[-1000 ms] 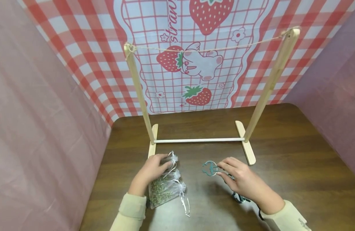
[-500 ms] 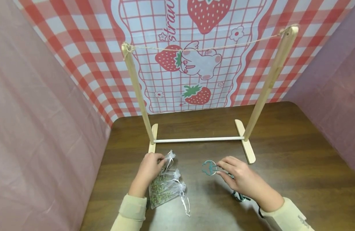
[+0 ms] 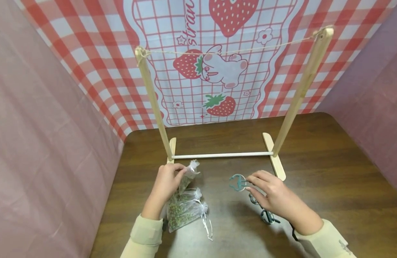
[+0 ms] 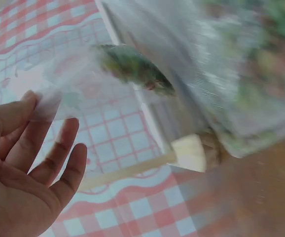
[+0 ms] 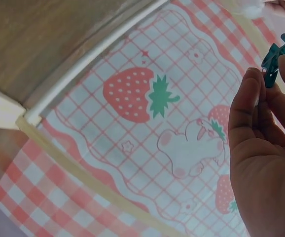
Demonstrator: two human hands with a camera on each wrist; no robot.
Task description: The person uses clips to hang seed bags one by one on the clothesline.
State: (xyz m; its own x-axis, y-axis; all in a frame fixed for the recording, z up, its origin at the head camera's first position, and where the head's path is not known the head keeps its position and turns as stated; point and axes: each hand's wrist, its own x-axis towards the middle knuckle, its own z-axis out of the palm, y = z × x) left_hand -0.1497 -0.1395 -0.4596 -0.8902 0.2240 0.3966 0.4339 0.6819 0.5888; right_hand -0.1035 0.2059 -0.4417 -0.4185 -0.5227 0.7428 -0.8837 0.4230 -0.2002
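Observation:
My left hand (image 3: 167,182) pinches a sheer white organza drawstring bag (image 3: 186,181) near its gathered neck, between thumb and fingertips. The bag is lifted and tilted, with dark contents at its lower end in the left wrist view. Below it, more organza bags (image 3: 184,214) filled with green herb bits overlap on the table, their white ribbons trailing right. My right hand (image 3: 275,193) pinches a small teal plastic clip (image 3: 239,183) with a rounded, ring-like outline; the same clip (image 5: 279,54) shows edge-on in the right wrist view. Several similar dark teal clips (image 3: 268,217) lie under that hand.
A wooden stand with two posts (image 3: 303,93) spans the table behind my hands. A thin string (image 3: 266,49) is tied between the post tops, and a white rod (image 3: 221,156) joins the feet. A strawberry-print cloth (image 3: 237,71) hangs behind the brown table (image 3: 230,225).
My left hand has taken hold of the top bag and raised it off the others, away from me. The right hand, with its clip, has shifted slightly to the right and away from me.

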